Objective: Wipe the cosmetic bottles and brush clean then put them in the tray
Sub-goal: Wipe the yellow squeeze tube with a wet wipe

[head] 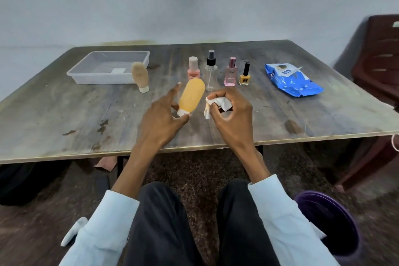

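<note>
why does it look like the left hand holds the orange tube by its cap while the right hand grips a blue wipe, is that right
Not quite. The head view shows the left hand holding the orange tube by its white cap, as you say, but the wipe gripped in the right hand is white, not blue. The blue thing is the wipes pack lying on the table further right.

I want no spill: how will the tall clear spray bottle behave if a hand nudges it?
The clear spray bottle is tall, narrow and looks empty, so probably light and apt to tip. It stands close beside the pink perfume bottle, which it might knock.
</note>
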